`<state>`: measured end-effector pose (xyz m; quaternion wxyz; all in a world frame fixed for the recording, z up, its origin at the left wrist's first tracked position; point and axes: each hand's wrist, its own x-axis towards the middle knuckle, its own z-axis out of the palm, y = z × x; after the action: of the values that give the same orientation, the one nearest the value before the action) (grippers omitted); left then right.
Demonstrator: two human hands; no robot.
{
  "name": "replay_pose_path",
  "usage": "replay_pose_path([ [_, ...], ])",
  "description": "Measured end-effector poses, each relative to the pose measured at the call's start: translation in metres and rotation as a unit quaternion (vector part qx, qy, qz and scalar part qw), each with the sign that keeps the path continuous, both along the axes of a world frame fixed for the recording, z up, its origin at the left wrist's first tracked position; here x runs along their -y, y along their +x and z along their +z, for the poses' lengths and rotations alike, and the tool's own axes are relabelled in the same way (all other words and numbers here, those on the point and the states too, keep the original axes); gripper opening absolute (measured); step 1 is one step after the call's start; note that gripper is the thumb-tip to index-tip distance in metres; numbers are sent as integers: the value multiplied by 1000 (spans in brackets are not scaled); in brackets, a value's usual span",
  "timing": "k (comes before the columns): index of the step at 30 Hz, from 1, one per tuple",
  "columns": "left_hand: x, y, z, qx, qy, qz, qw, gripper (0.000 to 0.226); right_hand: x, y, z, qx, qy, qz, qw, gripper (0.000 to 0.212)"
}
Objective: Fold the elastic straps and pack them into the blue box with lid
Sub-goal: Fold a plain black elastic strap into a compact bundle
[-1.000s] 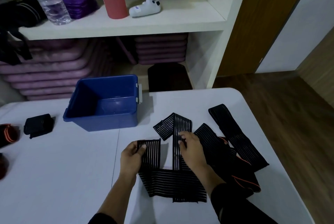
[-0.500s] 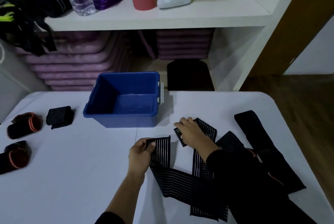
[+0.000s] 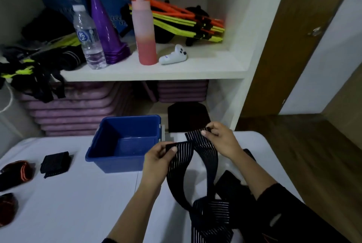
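Lifted off the table (image 3: 68, 203) in the last half second, the striped strap (image 3: 197, 166) now hangs between both hands instead of lying flat under them. The left hand (image 3: 156, 161) pinches one end between thumb and curled fingers. The right hand (image 3: 221, 140), slightly higher and farther out, pinches the other end at its fingertips. The two ends sit close together, which reads as the start of a fold in half (ends matched before the strap is doubled). No fold is finished yet, and packing lies ahead.

Both ends point up and away from the person. From each hand a leg of the strap runs down and back toward the body, and the two meet in a U-shaped bend below the wrists, beside a dark pile (image 3: 233, 189) under the right forearm. The long axis is thus doubled, running from hands toward body, with the pale stripes following it.

The box (image 3: 117, 164) stands open just left of and beyond the left hand, with no strap visible inside and no lid in sight. Rolled straps (image 3: 55, 161) wait well left of that hand.
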<state>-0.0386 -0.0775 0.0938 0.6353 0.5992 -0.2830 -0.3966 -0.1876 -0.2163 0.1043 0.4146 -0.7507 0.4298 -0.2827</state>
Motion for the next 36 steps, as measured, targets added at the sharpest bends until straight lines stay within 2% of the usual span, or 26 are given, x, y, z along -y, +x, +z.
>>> replay_pose_path([
  [6, 21, -17, 66, 40, -96, -36, 994, 12, -16, -5, 77, 159, 75, 8, 984, 19],
  [11, 29, -21, 102, 67, -147, 4, 987, 13, -34, -7, 118, 217, 135, 41, 966, 22],
  [16, 35, -17, 122, 132, -159, 63, 976, 11, -49, -3, 138, 252, 124, 84, 956, 28],
  [19, 34, -16, 131, 187, -172, 89, 963, 15, -55, 0, 144, 248, 79, 110, 959, 19],
  [25, 29, -19, 144, 263, -182, 143, 937, 18, -56, 3, 149, 245, 24, 106, 963, 27],
  [28, 28, -16, 141, 295, -165, 175, 925, 31, -57, 5, 151, 247, 16, 92, 964, 25],
  [31, 23, -16, 139, 282, -173, 119, 936, 21, -60, 7, 153, 246, 1, 83, 966, 24],
  [34, 17, -22, 135, 307, -191, 55, 931, 19, -63, 12, 150, 248, -8, 67, 966, 26],
  [36, 16, -25, 134, 295, -190, 20, 936, 18, -65, 15, 146, 253, -17, 50, 966, 27],
])
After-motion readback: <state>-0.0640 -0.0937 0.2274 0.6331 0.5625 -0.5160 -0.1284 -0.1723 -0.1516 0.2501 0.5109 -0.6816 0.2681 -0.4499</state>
